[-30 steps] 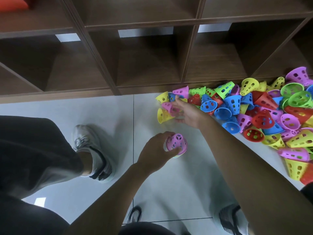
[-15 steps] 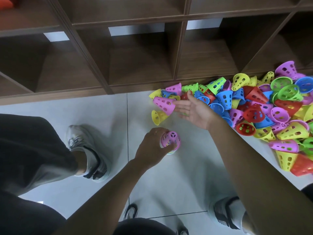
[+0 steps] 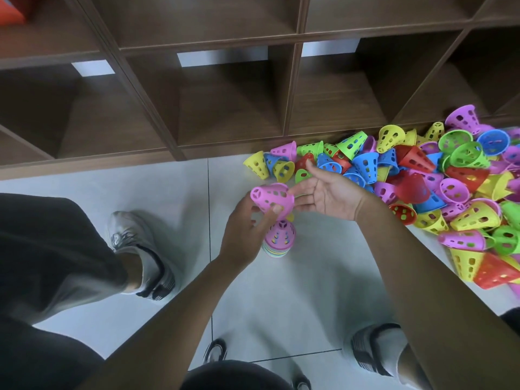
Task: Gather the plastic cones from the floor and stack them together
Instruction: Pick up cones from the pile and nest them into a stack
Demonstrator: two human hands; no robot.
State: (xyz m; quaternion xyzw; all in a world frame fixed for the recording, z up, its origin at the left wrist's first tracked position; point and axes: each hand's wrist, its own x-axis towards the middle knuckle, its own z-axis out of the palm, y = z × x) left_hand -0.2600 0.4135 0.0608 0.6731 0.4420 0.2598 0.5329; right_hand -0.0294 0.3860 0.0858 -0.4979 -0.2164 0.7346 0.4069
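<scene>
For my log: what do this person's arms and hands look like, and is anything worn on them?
Both forearms are bare up to the frame edge: no sleeves, gloves, watch, bracelets or rings show on the left hand or the right hand. Elsewhere the person wears dark trousers and grey sneakers with dark trim.

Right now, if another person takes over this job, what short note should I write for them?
Left hand: holds a pink cone, tilted, just above the stack.
Right hand: open, palm up, holds nothing, beside the pink cone.
Stack: stands on the floor between the feet, pink cone on top, several colours under it.
Pile: many loose cones lie on the floor by the shelf, to the right.
Done: a small stack is started.
Left: set the held cone on the stack, then gather the pile, which is nearly all of the work.
</scene>
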